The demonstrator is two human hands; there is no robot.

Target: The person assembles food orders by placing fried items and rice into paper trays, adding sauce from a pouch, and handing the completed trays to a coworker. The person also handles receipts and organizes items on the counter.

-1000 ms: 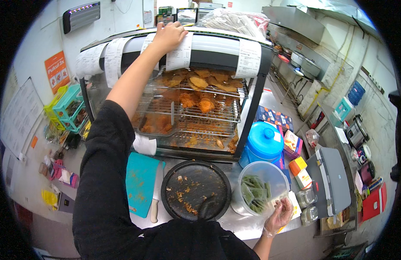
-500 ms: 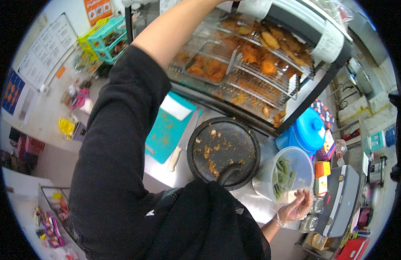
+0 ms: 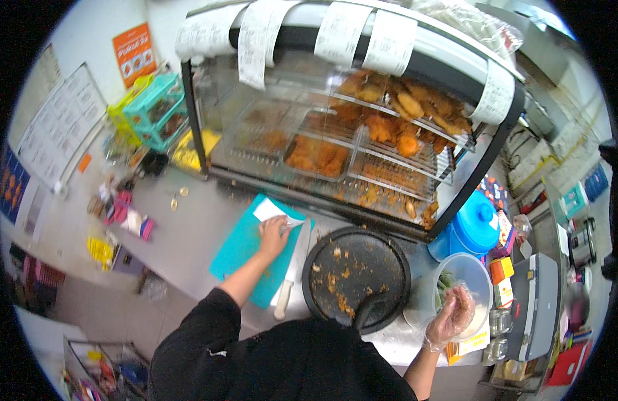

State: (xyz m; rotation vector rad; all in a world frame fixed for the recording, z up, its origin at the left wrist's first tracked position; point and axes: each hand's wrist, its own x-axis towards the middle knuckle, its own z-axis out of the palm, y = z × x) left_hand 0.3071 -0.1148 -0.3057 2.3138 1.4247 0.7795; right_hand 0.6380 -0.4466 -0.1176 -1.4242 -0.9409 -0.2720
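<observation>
My left hand [image 3: 273, 238] is bare and rests at the top of a teal cutting board [image 3: 238, 244], its fingers bent onto a white paper slip [image 3: 272, 211]. Beside the board lies a knife [image 3: 284, 294] with a pale handle. My right hand [image 3: 452, 315], in a clear plastic glove, hovers by a clear plastic tub [image 3: 486, 287]. Its fingers are loosely curved and a little apart, with nothing seen in them. Green leafy pieces [image 3: 445, 282] lie in the tub, partly hidden by that hand. Between my hands stands a round black pan [image 3: 339, 281] with brown crumbs.
A glass display case [image 3: 269, 184] of fried food spans the far side, with paper receipts [image 3: 335, 30] hanging from its top. To the right are a blue lidded container [image 3: 474, 217], glass jars [image 3: 501, 321] and a grey case [image 3: 535, 297]. Teal baskets [image 3: 155, 110] stand far left.
My left arm has come down from the top of the display case, and that hand is now at the paper slip. My right hand stays by the tub. The view has shifted.
</observation>
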